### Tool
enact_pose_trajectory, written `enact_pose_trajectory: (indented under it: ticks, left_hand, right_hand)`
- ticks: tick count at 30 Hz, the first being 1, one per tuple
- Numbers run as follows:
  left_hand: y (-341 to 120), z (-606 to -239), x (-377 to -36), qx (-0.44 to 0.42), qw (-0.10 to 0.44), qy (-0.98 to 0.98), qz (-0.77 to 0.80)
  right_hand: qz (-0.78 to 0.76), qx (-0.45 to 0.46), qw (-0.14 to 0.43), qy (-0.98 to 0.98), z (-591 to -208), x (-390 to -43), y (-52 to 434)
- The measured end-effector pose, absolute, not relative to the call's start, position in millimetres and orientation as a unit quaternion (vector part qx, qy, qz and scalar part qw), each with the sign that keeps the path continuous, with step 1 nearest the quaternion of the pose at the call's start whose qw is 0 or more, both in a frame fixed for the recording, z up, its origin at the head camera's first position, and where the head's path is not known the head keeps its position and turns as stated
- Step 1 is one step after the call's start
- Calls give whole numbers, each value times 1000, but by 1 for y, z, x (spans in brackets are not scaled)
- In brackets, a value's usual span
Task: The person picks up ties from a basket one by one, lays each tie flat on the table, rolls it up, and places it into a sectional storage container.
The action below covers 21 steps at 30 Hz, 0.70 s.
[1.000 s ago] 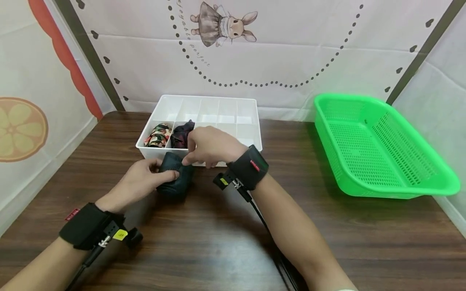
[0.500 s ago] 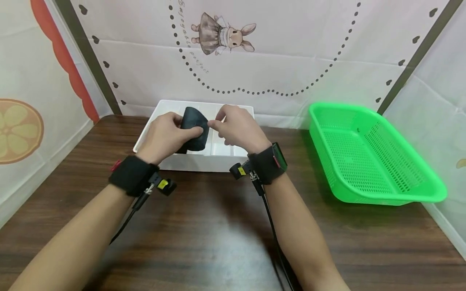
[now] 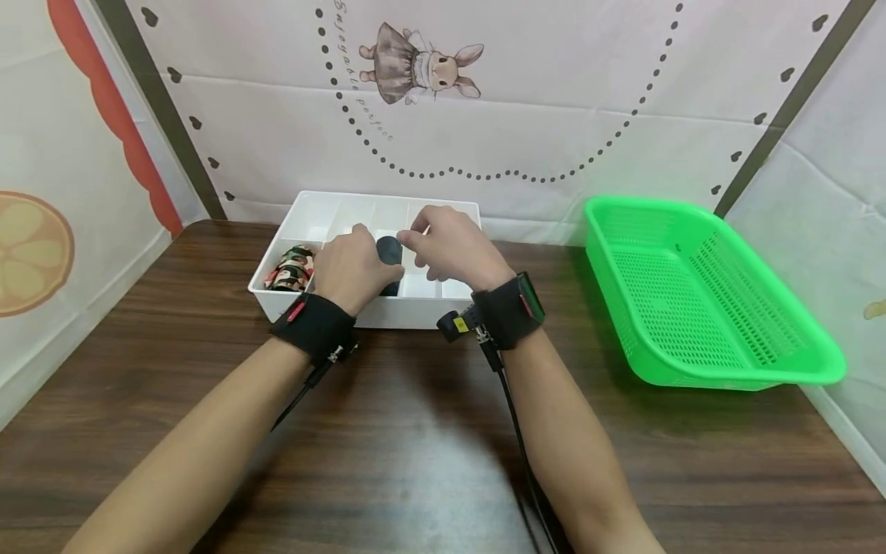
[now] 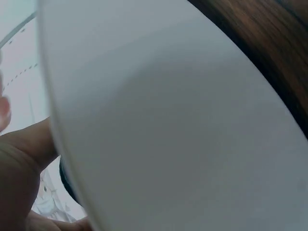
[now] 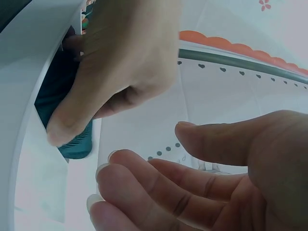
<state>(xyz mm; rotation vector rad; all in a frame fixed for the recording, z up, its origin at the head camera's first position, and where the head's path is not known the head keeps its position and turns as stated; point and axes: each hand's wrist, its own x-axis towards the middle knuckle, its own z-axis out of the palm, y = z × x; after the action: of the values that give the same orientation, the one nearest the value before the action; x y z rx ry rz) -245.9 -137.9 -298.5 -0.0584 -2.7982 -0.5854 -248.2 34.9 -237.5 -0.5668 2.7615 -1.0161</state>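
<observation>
A dark teal rolled cloth (image 3: 390, 258) sits in a front compartment of the white divided box (image 3: 415, 312). My left hand (image 3: 353, 265) reaches over the box's front wall and grips the roll; in the right wrist view its thumb lies along the teal cloth (image 5: 79, 142). My right hand (image 3: 453, 242) hovers just right of the roll, fingers loosely bent and holding nothing. A camouflage-patterned rolled cloth (image 3: 291, 268) fills the leftmost front compartment. The compartment between the two rolls is mostly hidden behind my left hand. White box wall (image 4: 168, 120) covers most of the left wrist view.
A green perforated basket (image 3: 713, 300) stands at the right on the brown wooden table (image 3: 429, 462). Behind the box rises a white printed cloth backdrop (image 3: 554, 100). Dividers split the box into several compartments.
My left hand brought the teal roll from the table in front of the box up over it, then down into a front compartment. The right hand moved slightly right and released the roll.
</observation>
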Motion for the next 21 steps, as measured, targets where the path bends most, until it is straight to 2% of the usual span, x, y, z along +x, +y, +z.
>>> enact_pose_trajectory:
  ticks: [5,11,17,21]
  left_hand:
    - [-132,-297,-245,-27,135,-975,-176]
    - [-137,-285,-238,-85,106,-969,-206]
    - [-142,-294,-232,-64,140,-974,-165]
    - [-148,-302,-227,-56,143,-973,-170]
  right_hand:
    - [-354,-189,84,912,-236,-248,39]
    - [-369,-195,84,905,-234,-247,44]
    - [-380,-201,89,899,-235,-246,44]
    - [-379,-200,93,899,-238,-245,46]
